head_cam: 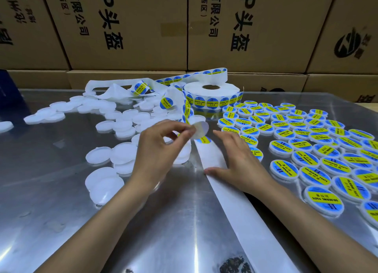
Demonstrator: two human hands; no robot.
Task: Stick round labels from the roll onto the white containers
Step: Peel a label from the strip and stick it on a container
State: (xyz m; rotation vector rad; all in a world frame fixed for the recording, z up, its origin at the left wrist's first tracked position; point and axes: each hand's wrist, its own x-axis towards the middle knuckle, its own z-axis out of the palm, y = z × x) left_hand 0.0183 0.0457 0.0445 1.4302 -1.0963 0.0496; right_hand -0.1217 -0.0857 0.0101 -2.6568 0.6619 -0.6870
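Labels on the roll [211, 93] stand at the far middle of the metal table [61, 191]; cardboard boxes [126, 27] rise behind the roll. Labelled containers [306, 150] crowd right of it, bare white containers [114, 129] left. Spent backing strip [229, 201] runs from the roll toward the viewer, pressed flat by the right hand [239, 160], fingers spread. The left hand [159, 148] pinches one peeled label [201, 130] near the roll.

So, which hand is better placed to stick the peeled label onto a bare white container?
The left hand. It already pinches the peeled label, and the unlabelled containers lie just beneath it. The right hand rests flat on the backing strip, beside the labelled containers.
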